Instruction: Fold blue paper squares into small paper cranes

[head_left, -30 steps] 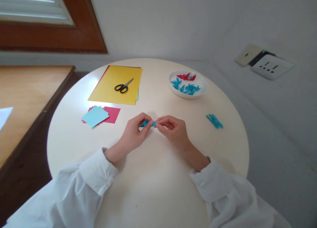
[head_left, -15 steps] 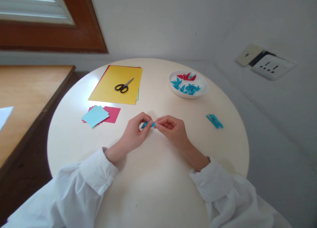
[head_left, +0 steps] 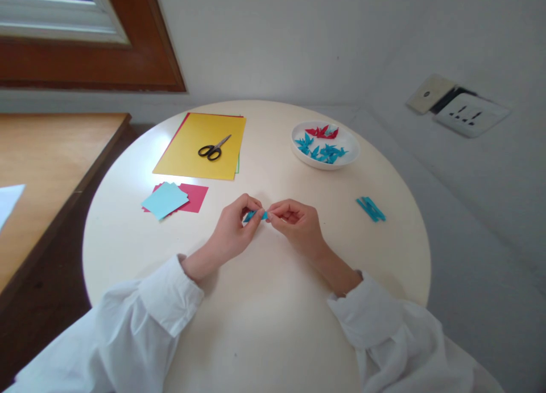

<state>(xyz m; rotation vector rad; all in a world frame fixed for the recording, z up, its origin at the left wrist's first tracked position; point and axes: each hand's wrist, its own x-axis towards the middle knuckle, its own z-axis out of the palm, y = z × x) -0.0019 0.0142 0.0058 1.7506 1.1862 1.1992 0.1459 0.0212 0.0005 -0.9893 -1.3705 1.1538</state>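
Observation:
A small folded piece of blue paper (head_left: 265,215) is pinched between my two hands over the middle of the round table (head_left: 264,325). My left hand (head_left: 239,222) grips its left part between thumb and fingers, and a blue tip sticks out beneath that thumb. At its right end, the thumb and fingertips of my right hand (head_left: 296,221) close on it. My fingers hide much of the paper, so its full shape is not visible.
Behind my right hand stands a white dish (head_left: 294,148) with red and blue folded paper cranes. Folded blue strips (head_left: 371,209) lie at right. Black-handled scissors (head_left: 214,148) rest on yellow paper (head_left: 179,157). Light-blue squares (head_left: 165,201) overlap pink paper (head_left: 197,197) at left.
Both hands stay almost still, with the blue paper pinched between them. The whole view has shifted very slightly.

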